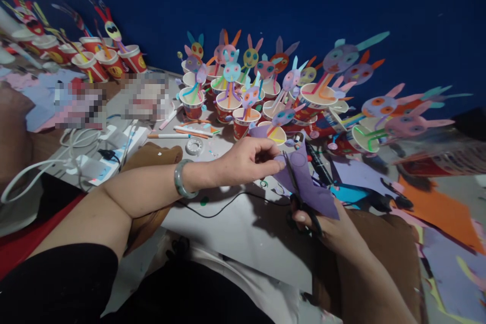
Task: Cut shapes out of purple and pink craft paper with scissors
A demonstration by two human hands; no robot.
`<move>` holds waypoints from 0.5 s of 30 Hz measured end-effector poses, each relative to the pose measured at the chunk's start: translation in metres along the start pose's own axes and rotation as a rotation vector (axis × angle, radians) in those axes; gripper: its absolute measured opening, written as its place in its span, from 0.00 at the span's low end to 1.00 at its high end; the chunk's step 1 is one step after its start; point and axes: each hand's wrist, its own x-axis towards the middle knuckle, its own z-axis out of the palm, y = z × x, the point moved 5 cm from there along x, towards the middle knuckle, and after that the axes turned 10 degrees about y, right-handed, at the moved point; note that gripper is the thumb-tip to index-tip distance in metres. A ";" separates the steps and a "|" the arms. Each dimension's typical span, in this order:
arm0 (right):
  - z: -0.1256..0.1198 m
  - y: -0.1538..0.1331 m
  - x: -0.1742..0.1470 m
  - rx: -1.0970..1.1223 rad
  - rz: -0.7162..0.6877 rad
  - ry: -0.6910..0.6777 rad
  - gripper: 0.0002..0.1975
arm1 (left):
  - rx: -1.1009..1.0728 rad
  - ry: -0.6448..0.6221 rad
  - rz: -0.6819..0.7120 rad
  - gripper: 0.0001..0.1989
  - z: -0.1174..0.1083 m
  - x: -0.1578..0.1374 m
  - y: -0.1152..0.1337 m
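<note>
My right hand is closed round the handles of black scissors, whose blades point up and away across a sheet of purple paper. Circles are drawn on the upper part of that paper. Thumb and fingers pinched, my left hand holds the paper's left edge beside the blade tips. A jade-like bangle circles the left wrist. Just beyond both hands stand paper cups with rabbit-like paper faces on coloured stems. Part of the paper is hidden behind the blades and fingers.
A power strip with white cables lies at left, near a tape roll and several pens. A black cord crosses the table. Orange paper and purple scraps lie at right. Another person's arm shows at far left.
</note>
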 end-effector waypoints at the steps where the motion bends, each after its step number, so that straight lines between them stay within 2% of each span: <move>1: 0.000 -0.001 0.000 -0.006 -0.007 0.000 0.25 | -0.002 -0.001 0.001 0.10 0.000 0.000 0.000; 15: -0.001 -0.001 0.001 -0.071 -0.036 0.016 0.27 | -0.046 0.000 -0.017 0.12 -0.001 0.001 0.001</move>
